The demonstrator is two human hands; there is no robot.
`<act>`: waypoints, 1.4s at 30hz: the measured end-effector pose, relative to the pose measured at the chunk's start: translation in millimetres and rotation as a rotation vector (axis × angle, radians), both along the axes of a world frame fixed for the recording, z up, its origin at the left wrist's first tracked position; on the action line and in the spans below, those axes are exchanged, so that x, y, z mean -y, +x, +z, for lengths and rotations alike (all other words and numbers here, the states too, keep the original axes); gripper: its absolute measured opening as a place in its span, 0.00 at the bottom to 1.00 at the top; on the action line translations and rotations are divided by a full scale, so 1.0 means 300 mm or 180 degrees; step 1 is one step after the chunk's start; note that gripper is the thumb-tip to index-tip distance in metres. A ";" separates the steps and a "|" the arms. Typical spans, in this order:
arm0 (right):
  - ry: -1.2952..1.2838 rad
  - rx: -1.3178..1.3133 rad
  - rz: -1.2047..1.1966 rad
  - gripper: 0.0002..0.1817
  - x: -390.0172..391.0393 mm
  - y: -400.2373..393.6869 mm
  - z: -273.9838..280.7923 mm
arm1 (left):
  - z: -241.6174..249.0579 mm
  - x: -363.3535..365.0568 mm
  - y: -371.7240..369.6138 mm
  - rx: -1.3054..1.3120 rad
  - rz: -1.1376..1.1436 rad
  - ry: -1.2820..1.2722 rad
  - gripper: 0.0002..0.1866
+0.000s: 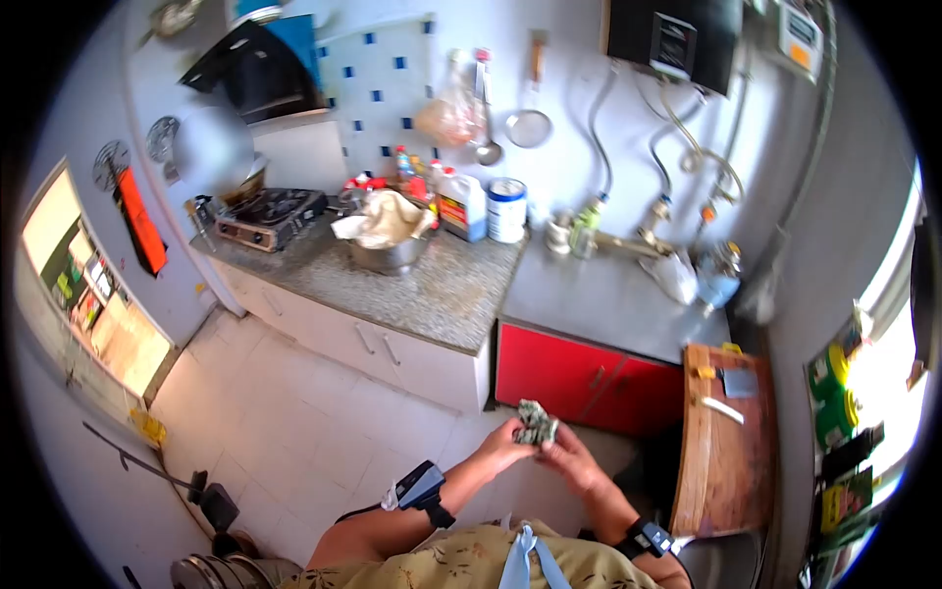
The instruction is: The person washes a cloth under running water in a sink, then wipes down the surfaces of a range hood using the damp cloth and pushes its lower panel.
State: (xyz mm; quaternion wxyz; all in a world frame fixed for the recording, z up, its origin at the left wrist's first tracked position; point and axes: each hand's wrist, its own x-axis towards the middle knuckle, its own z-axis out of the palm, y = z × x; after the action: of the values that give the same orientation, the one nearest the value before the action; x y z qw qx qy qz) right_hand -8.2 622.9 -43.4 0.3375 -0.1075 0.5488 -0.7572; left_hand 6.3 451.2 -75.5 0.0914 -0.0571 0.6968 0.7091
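Both my hands are held out in front of my body, over the floor. Between them is a small bunched cloth [535, 423], mottled dark green and whitish. My left hand [501, 447] grips its left side with the fingers closed. From the right, my right hand [571, 461] pinches its lower edge. The fingertips are partly hidden by the bundle, and its exact kind is hard to make out at this size. A band with a grey device sits on each forearm.
Ahead runs a stone counter [461, 290] with a gas stove [270, 218], a metal pot [388, 257] and several bottles. A steel counter [608, 294] stands over red cabinets [549, 368]. At right is a wooden board [721, 461] with a cleaver [739, 383]. Ladle [489, 152] and strainer [530, 128] hang on the wall.
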 end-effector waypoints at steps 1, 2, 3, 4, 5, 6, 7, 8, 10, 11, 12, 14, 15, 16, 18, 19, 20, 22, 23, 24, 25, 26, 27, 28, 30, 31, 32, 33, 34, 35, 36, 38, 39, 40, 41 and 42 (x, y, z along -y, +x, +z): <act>0.0056 0.0183 0.0042 0.27 0.079 0.003 -0.026 | -0.014 0.079 0.003 -0.0046 -0.0017 -0.0148 0.27; -0.0015 0.0359 -0.0037 0.21 0.157 0.009 -0.044 | -0.035 0.157 0.021 -0.0064 0.0089 -0.0192 0.26; -0.0013 0.0306 0.0031 0.21 0.234 0.009 -0.062 | -0.032 0.236 0.044 -0.0071 0.0183 -0.0252 0.24; 0.0026 0.0476 -0.0001 0.18 0.307 0.000 -0.076 | -0.022 0.310 0.062 -0.0127 0.0245 -0.0254 0.24; 0.0066 0.0639 -0.0034 0.16 0.380 -0.011 -0.085 | -0.008 0.380 0.077 -0.0023 0.0521 0.0074 0.22; -0.0013 0.0648 -0.0068 0.13 0.457 -0.015 -0.094 | 0.002 0.451 0.094 0.0081 0.0792 0.0406 0.20; -0.0014 0.0607 -0.0001 0.13 0.532 -0.017 -0.106 | 0.007 0.522 0.118 0.0035 0.0856 0.0405 0.20; -0.0050 0.0541 0.0124 0.13 0.598 -0.018 -0.113 | 0.012 0.583 0.144 -0.0118 0.1128 0.0494 0.19; -0.0166 0.0432 0.0365 0.10 0.735 -0.009 -0.107 | 0.055 0.701 0.201 -0.0254 0.1527 0.0521 0.17; -0.0168 0.0416 0.0418 0.10 0.797 -0.002 -0.099 | 0.062 0.757 0.225 -0.0277 0.1578 0.0517 0.17; -0.0207 0.0540 0.0516 0.10 0.858 0.004 -0.088 | 0.062 0.813 0.250 -0.0290 0.1745 0.0431 0.17; -0.0297 0.0799 0.0708 0.10 0.980 0.016 -0.073 | 0.039 0.930 0.296 -0.0167 0.2093 0.0088 0.19; -0.0300 0.0795 0.0752 0.10 1.037 0.025 -0.066 | 0.026 0.976 0.320 -0.0176 0.2136 0.0080 0.19; -0.0283 0.0789 0.1022 0.12 1.096 0.032 -0.060 | 0.012 1.021 0.339 -0.0251 0.2417 -0.0094 0.18; -0.0242 0.0772 0.1350 0.15 1.207 0.033 -0.058 | -0.018 1.086 0.373 -0.0328 0.2753 0.0172 0.20; -0.0209 0.0689 0.1563 0.16 1.266 0.037 -0.064 | -0.029 1.123 0.389 -0.0333 0.2813 0.0165 0.20; -0.0178 0.0608 0.1779 0.18 1.322 0.040 -0.071 | -0.027 1.154 0.407 0.0059 0.2673 0.0336 0.21; -0.0118 0.0425 0.1987 0.19 1.431 0.039 -0.094 | 0.016 1.223 0.436 0.0666 0.2414 0.0439 0.24; -0.0141 0.0429 0.2029 0.19 1.484 0.029 -0.109 | 0.015 1.261 0.437 0.0664 0.2458 0.0418 0.24; 0.0027 0.0360 0.1965 0.17 1.540 0.011 -0.127 | 0.005 1.299 0.434 0.0589 0.2521 0.0476 0.22; 0.0191 0.0287 0.1897 0.16 1.599 -0.010 -0.149 | 0.000 1.342 0.425 0.0510 0.2579 0.0531 0.20; 0.0192 0.0217 0.1798 0.15 1.657 -0.030 -0.176 | -0.002 1.384 0.413 0.0503 0.2612 0.0510 0.20; 0.0172 0.0211 0.1831 0.15 1.715 -0.053 -0.190 | 0.000 1.427 0.398 0.0289 0.2750 0.0696 0.18; 0.0154 0.0009 0.1905 0.16 1.774 -0.079 -0.200 | 0.002 1.474 0.379 0.0069 0.2884 0.0878 0.16; 0.0099 -0.0204 0.1997 0.17 1.888 -0.132 -0.179 | -0.012 1.590 0.347 0.0187 0.3006 0.1068 0.17; 0.0151 -0.0295 0.2108 0.17 1.938 -0.152 -0.130 | -0.007 1.658 0.322 0.0311 0.3089 0.1273 0.18; 0.0213 -0.0378 0.2214 0.18 1.988 -0.175 -0.090 | 0.001 1.720 0.292 0.0293 0.3107 0.1241 0.18; 0.0188 -0.0372 0.2228 0.18 2.041 -0.203 -0.064 | 0.008 1.776 0.265 0.0189 0.3047 0.1116 0.17; 0.0027 -0.0540 0.2238 0.18 2.092 -0.232 -0.043 | 0.016 1.832 0.236 0.0093 0.2982 0.0992 0.15; -0.0134 -0.0716 0.2245 0.19 2.146 -0.264 -0.028 | 0.018 1.898 0.203 0.0095 0.2997 0.0971 0.15; -0.0041 -0.0675 0.2229 0.19 2.200 -0.294 -0.021 | 0.029 1.960 0.166 -0.0067 0.3158 0.0699 0.14; 0.0045 -0.0629 0.2257 0.18 2.312 -0.360 -0.013 | 0.055 2.061 0.097 -0.0519 0.3604 0.0549 0.09; 0.0154 -0.0589 0.2280 0.18 2.359 -0.384 -0.010 | 0.084 2.093 0.078 -0.0519 0.3616 0.0543 0.09; 0.0153 -0.0592 0.2295 0.18 2.403 -0.398 -0.007 | 0.110 2.124 0.060 -0.0613 0.3882 0.0768 0.07; 0.0254 -0.0469 0.2272 0.17 2.446 -0.409 -0.005 | 0.124 2.159 0.040 -0.0723 0.4148 0.0999 0.05; 0.0360 -0.0345 0.2250 0.15 2.483 -0.420 -0.011 | 0.128 2.196 0.031 -0.0859 0.4114 0.0949 0.04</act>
State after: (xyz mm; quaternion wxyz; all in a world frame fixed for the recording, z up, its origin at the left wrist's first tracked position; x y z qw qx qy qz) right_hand -134.3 -122.0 -46.7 0.5543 -0.3118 0.5359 -0.5553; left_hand 15.6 -207.6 -37.2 -0.4319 -0.3601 0.4227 0.7107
